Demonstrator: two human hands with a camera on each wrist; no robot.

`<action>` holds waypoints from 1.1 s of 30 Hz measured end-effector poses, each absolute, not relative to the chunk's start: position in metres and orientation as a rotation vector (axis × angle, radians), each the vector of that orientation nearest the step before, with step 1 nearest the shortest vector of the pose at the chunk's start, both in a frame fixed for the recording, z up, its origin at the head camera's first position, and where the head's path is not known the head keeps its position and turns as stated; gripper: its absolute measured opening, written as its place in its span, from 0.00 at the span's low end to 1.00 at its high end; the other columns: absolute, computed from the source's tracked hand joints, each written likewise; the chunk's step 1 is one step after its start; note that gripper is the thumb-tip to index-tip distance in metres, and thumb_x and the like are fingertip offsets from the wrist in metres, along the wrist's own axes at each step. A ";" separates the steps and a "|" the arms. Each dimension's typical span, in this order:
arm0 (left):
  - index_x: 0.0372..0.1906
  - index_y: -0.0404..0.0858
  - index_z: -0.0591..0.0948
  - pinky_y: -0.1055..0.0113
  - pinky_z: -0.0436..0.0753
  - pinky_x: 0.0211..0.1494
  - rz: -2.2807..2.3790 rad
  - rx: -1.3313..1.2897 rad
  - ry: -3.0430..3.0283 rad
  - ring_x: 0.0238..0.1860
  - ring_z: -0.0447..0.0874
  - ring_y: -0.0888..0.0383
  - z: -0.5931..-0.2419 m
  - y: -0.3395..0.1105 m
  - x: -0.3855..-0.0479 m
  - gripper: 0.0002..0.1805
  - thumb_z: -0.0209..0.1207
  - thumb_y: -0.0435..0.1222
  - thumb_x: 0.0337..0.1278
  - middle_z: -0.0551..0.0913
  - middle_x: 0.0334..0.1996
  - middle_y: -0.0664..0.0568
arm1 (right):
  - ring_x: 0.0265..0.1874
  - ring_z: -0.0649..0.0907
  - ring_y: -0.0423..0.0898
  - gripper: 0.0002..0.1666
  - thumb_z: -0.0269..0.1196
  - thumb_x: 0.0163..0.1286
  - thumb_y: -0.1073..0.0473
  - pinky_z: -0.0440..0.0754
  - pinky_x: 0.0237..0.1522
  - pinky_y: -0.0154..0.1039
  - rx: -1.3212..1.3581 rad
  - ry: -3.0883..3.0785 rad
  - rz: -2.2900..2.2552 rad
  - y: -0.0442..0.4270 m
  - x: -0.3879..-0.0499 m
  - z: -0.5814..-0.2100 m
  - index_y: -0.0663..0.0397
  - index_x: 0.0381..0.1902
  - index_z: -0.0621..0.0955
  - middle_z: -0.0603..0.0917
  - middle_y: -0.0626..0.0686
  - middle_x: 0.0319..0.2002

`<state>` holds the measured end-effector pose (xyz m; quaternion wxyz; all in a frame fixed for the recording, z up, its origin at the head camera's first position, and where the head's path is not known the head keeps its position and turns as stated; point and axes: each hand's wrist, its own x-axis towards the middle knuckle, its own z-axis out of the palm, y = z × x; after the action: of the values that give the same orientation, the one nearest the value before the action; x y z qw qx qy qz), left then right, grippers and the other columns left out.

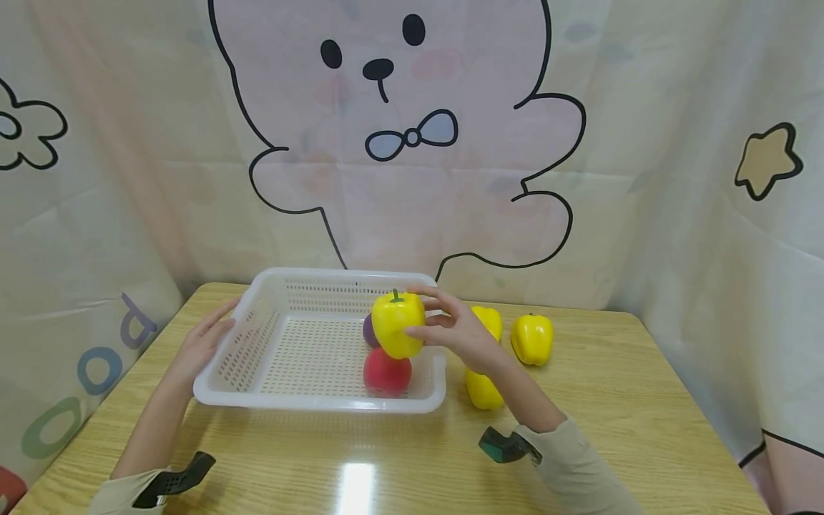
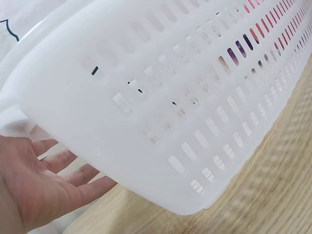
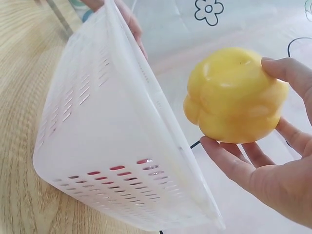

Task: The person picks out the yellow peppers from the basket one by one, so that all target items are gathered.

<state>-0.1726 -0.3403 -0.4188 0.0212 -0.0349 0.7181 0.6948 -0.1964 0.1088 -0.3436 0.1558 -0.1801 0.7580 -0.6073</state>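
My right hand (image 1: 460, 329) holds a yellow bell pepper (image 1: 397, 325) by its side, thumb and fingertips around it, above the right part of a white plastic basket (image 1: 325, 404). In the right wrist view the pepper (image 3: 236, 97) is clear of the basket's rim. My left hand (image 1: 204, 343) grips the basket's left end at the rim; in the left wrist view its fingers (image 2: 63, 161) reach beneath the rim and the thumb is hidden. Inside the basket lie a red round fruit (image 1: 387, 373) and a purple round thing (image 1: 370, 331), partly covered by the pepper.
Right of the basket, on the wooden table (image 1: 412, 458), are more yellow peppers: one at the far right (image 1: 532, 339), a back one (image 1: 489, 320) and a front one (image 1: 483, 391), these two partly behind my right hand and forearm. A printed curtain (image 1: 412, 214) hangs behind.
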 end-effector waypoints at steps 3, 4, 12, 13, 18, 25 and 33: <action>0.86 0.48 0.56 0.70 0.87 0.41 2.154 -0.107 2.230 0.41 0.87 0.67 -0.419 -0.340 -0.173 0.33 0.49 0.46 0.86 0.86 0.43 0.70 | 0.60 0.84 0.55 0.41 0.73 0.70 0.53 0.87 0.59 0.49 -0.512 2.179 -1.733 0.112 -0.196 -0.344 0.43 0.78 0.71 0.72 0.58 0.74; 0.86 0.49 0.57 0.70 0.87 0.41 2.156 -0.104 2.230 0.41 0.87 0.67 -0.419 -0.341 -0.173 0.33 0.49 0.46 0.86 0.86 0.44 0.70 | 0.60 0.84 0.55 0.41 0.73 0.70 0.52 0.87 0.59 0.49 -0.508 2.183 -1.729 0.113 -0.196 -0.344 0.42 0.77 0.71 0.72 0.58 0.74; 0.85 0.50 0.59 0.70 0.87 0.41 2.185 -0.075 2.204 0.41 0.88 0.66 -0.420 -0.341 -0.172 0.31 0.49 0.45 0.86 0.86 0.44 0.69 | 0.63 0.81 0.58 0.38 0.71 0.71 0.55 0.83 0.64 0.53 -0.495 2.189 -1.722 0.121 -0.194 -0.345 0.44 0.77 0.72 0.72 0.60 0.73; 0.85 0.50 0.58 0.70 0.87 0.40 2.187 -0.073 2.201 0.41 0.88 0.66 -0.420 -0.341 -0.172 0.31 0.49 0.45 0.86 0.87 0.44 0.69 | 0.63 0.81 0.58 0.38 0.71 0.71 0.55 0.83 0.64 0.54 -0.494 2.187 -1.724 0.122 -0.194 -0.345 0.45 0.76 0.72 0.72 0.61 0.73; 0.85 0.50 0.58 0.70 0.88 0.41 2.187 -0.064 2.192 0.42 0.88 0.66 -0.420 -0.341 -0.172 0.31 0.48 0.45 0.86 0.86 0.44 0.69 | 0.64 0.80 0.59 0.38 0.70 0.72 0.54 0.83 0.65 0.54 -0.485 2.180 -1.734 0.128 -0.194 -0.347 0.47 0.77 0.71 0.70 0.62 0.74; 0.85 0.50 0.59 0.69 0.88 0.41 2.204 -0.023 2.183 0.42 0.88 0.65 -0.420 -0.341 -0.171 0.31 0.48 0.44 0.86 0.87 0.45 0.68 | 0.61 0.83 0.56 0.38 0.69 0.74 0.55 0.83 0.64 0.52 -0.458 2.200 -1.729 0.137 -0.194 -0.349 0.48 0.78 0.70 0.68 0.62 0.75; 0.85 0.49 0.59 0.69 0.89 0.40 2.214 -0.007 2.184 0.42 0.89 0.65 -0.420 -0.341 -0.171 0.30 0.48 0.43 0.86 0.87 0.45 0.67 | 0.58 0.84 0.54 0.38 0.68 0.75 0.56 0.86 0.59 0.46 -0.465 2.196 -1.746 0.144 -0.192 -0.348 0.50 0.79 0.68 0.68 0.63 0.75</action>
<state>-0.1712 -0.3408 -0.4200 0.0156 -0.0021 0.7022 0.7118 -0.1921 0.1443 -0.3481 0.1483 -0.1617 0.7637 -0.6071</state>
